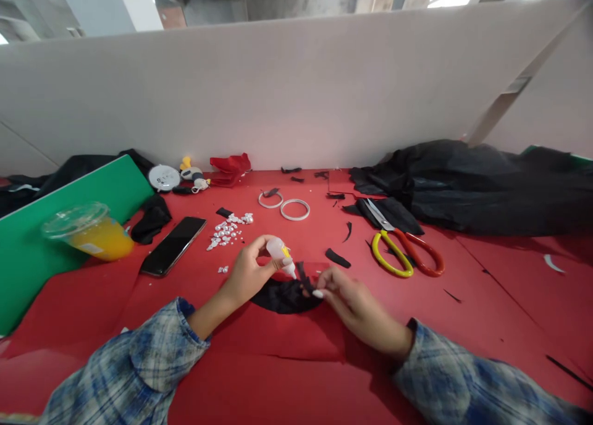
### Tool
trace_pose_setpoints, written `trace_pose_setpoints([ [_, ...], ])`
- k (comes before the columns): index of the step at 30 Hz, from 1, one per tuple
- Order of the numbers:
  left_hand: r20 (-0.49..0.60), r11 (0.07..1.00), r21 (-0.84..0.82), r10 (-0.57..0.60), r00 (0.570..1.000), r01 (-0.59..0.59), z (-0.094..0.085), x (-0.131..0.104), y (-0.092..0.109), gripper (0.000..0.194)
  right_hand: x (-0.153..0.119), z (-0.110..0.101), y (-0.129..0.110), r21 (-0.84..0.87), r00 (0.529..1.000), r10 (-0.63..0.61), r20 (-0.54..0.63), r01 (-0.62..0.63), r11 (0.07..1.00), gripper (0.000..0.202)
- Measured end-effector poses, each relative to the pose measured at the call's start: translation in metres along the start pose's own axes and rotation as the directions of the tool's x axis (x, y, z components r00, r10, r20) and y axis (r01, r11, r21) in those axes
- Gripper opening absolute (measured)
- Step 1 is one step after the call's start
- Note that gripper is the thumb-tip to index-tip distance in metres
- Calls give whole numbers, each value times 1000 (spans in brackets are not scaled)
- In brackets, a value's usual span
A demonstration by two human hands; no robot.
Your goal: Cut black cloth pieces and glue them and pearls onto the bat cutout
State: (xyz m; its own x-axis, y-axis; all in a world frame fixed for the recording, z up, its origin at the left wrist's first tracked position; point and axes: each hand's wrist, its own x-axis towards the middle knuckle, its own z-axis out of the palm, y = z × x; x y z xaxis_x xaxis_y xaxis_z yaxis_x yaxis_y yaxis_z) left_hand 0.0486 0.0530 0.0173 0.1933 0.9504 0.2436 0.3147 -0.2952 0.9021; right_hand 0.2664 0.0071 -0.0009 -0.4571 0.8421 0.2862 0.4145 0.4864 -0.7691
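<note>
My left hand [252, 270] is closed round a small white glue bottle [277, 249] with a yellow label, its nozzle tilted down to the right. Between the thumb and fingers of my right hand [345, 295] is a thin black fabric strip [304, 278], close to the nozzle. Below both hands a curved black fabric piece [282, 302] lies on the red table surface [259, 382]. Whether the nozzle touches the strip cannot be made out.
Left are white beads [227, 232], a phone [173, 246] and a tilted cup of orange drink [99, 233]. Two rings [295, 209] lie behind the hands. Scissors [393, 239] and black cloth [472, 187] are right. A pale partition [287, 91] stands behind.
</note>
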Motion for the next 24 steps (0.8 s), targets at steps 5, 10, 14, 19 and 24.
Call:
trace_pose_setpoints([
  [5, 12, 992, 99, 77, 997, -78, 4, 0, 1, 26, -7, 5, -1, -100, 957, -166, 239, 194, 976, 18],
  [10, 25, 971, 177, 157, 987, -159, 7, -1, 4, 22, -6, 8, 2, -152, 959, -168, 227, 205, 967, 18],
  [14, 51, 958, 206, 194, 980, -200, 8, -1, 7, 17, -6, 9, 3, -166, 958, -188, 215, 226, 960, 18],
  [19, 46, 951, 229, 201, 979, -206, 8, -2, 9, 15, -7, 10, 3, -174, 961, -174, 217, 213, 961, 18],
  [24, 49, 952, 207, 219, 974, -225, 9, -3, 12, 14, -7, 11, 2, -181, 963, -166, 210, 206, 962, 18],
])
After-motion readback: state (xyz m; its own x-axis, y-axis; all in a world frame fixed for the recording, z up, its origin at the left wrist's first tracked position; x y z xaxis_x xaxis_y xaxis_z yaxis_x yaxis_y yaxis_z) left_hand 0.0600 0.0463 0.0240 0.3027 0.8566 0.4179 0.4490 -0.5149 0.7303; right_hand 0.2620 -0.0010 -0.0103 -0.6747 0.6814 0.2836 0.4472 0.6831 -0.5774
